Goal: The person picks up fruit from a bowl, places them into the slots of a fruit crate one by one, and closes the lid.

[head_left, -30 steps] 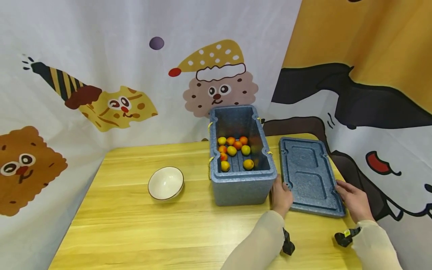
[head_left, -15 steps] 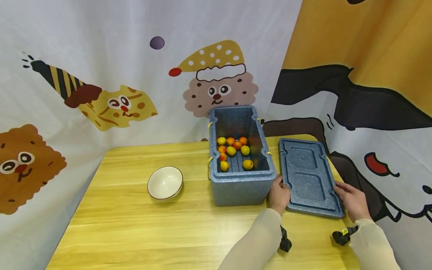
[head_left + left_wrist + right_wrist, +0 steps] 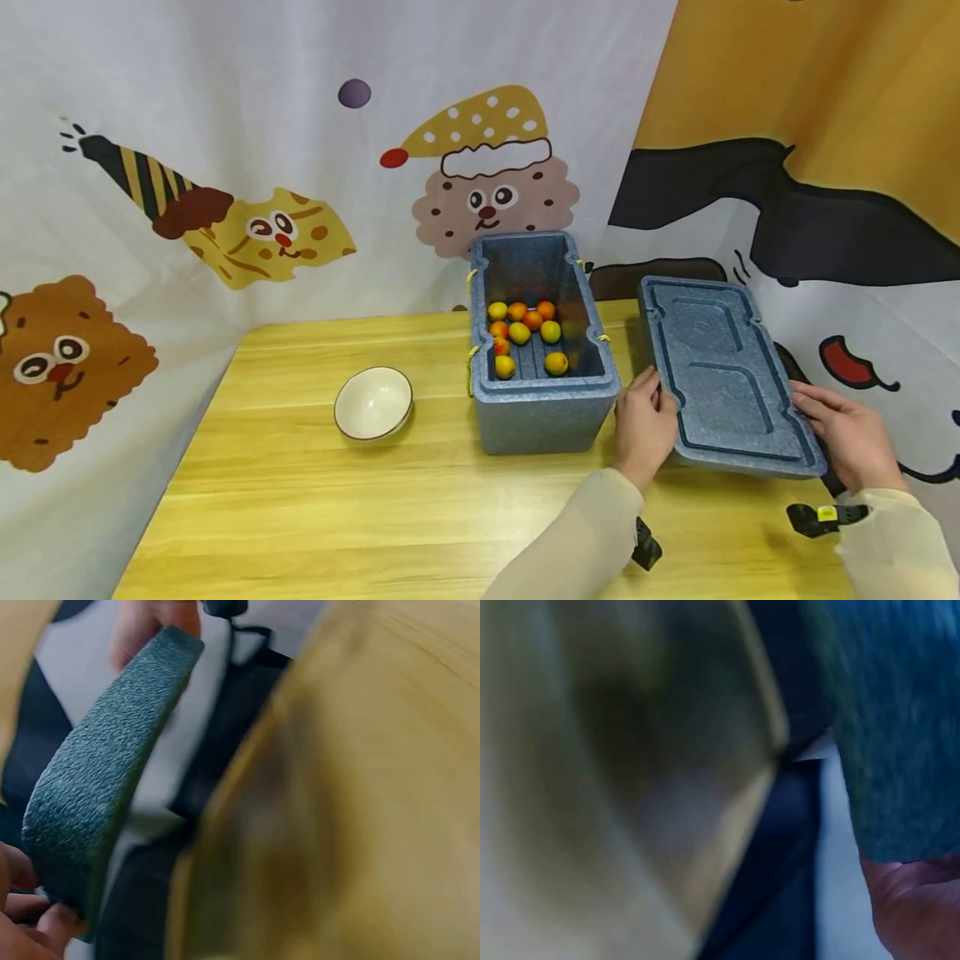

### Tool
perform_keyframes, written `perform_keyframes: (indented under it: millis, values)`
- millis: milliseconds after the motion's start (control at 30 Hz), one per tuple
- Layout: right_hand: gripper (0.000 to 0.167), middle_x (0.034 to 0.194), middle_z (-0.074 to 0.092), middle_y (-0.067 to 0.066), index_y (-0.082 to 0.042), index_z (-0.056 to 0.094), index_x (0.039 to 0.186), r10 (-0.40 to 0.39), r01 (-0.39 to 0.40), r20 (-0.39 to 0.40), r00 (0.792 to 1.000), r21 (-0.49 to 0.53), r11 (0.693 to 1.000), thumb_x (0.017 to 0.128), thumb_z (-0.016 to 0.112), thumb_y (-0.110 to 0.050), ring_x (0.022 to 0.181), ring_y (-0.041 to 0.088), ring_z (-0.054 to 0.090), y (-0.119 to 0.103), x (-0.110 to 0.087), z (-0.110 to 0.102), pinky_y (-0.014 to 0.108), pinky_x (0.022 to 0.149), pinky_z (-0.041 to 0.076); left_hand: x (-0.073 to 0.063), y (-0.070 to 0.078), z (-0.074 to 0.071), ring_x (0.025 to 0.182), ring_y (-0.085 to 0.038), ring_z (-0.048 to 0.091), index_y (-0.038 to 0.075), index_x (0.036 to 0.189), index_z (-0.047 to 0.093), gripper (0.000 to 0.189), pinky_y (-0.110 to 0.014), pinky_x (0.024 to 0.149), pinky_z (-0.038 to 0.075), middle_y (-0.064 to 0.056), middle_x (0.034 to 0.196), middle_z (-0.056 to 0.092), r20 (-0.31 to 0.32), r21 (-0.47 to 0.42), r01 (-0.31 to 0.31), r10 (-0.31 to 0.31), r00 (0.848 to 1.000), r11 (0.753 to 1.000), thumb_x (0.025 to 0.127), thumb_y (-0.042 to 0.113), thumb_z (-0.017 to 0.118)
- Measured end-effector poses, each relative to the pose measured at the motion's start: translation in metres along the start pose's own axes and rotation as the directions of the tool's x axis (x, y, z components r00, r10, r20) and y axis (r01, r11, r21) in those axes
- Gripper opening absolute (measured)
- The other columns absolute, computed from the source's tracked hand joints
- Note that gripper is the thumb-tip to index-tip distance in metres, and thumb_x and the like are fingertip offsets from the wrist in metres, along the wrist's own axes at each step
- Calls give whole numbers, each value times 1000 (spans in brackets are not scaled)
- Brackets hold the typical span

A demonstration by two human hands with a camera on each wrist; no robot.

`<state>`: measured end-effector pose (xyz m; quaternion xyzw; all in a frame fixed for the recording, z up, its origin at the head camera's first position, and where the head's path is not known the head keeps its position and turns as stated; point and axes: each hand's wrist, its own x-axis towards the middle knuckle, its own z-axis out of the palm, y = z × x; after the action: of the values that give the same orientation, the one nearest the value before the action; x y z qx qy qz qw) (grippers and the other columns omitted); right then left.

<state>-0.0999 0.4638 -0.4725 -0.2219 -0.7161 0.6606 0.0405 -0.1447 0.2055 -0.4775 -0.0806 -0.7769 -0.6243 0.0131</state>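
A grey-blue foam lid (image 3: 738, 375) with two recessed panels is held up over the right side of the table. My left hand (image 3: 647, 425) grips its left long edge, and my right hand (image 3: 855, 433) grips the right long edge. In the left wrist view the end of the lid (image 3: 112, 765) stands clear of the wood, fingers curled at its near edge. The right wrist view is blurred, with the lid (image 3: 900, 735) above part of my hand. Left of the lid stands the matching foam box (image 3: 543, 421), uncovered, with several yellow and orange fruits (image 3: 532, 320) inside.
A white bowl (image 3: 373, 403) with a dark rim sits on the wooden table (image 3: 300, 508), left of the box. Yellow rope handles (image 3: 472, 352) hang at the box's sides. A printed curtain (image 3: 285, 100) closes off the back and right of the table.
The lid has risen off the tabletop and shifted to the right, both hands moving with it. The box, fruits and bowl have kept their places.
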Motion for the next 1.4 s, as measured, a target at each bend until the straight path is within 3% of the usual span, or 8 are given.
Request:
perform_keyframes:
  millis: [200,333,400,500,667,1000,1267,1400]
  values:
    - [23,107,61,-20,-24,74,114,-103,105,-62,993,24,994,91,72,-25,89,-2,63,-31,-11,1,18,60,54,-3,52,-26,116,-6,55,0,130,62,33,-10,85,45,-4,140,53,-13,-43,-109,108,994,993,98,6,58]
    - [37,119,59,-19,-16,67,129,-166,171,-133,977,30,985,93,70,-24,123,0,45,-53,-20,8,13,88,46,-8,90,-45,114,-4,55,0,130,62,34,-8,84,44,-3,141,51,-40,-46,-187,185,982,981,97,7,58]
    - [38,119,61,-18,-13,66,130,-195,208,-154,969,68,976,93,69,-21,128,3,41,-63,-24,12,9,89,41,-8,105,-55,112,-2,56,1,129,63,33,-7,83,44,-3,141,52,-48,-23,-226,225,973,974,97,6,58]
    - [32,112,63,-15,-11,70,124,-237,260,-157,959,142,955,93,69,-16,113,5,54,-77,-28,18,10,78,46,-5,118,-68,109,1,57,1,128,64,32,-6,81,43,-3,139,54,-64,20,-257,258,964,966,96,7,59]
    - [25,101,69,-11,-11,75,115,-257,279,-116,959,262,924,90,72,-14,72,6,69,-99,-36,32,19,54,55,5,124,-93,106,5,57,2,124,67,31,-6,81,44,-1,134,58,-69,0,-241,240,968,971,95,8,62]
    - [27,104,71,-4,-2,74,114,-367,377,-90,926,271,886,88,74,-9,81,7,68,-130,-41,81,17,62,55,24,122,-150,95,-2,65,-1,111,74,21,-13,78,50,-5,120,67,-112,-85,-200,190,975,976,92,4,67]
    - [37,111,69,4,4,67,122,-401,367,34,915,343,865,88,74,-6,83,14,68,-141,-44,118,20,68,56,28,115,-187,100,-11,67,0,119,70,28,-20,81,53,-9,117,68,-129,-117,-164,149,980,979,91,4,68]
    - [38,113,68,4,3,65,125,-424,387,73,903,290,875,89,73,-9,90,14,64,-146,-43,138,18,72,55,32,105,-205,95,-13,68,1,116,72,25,-22,79,54,-8,111,70,-155,-98,-154,138,978,983,91,4,69]
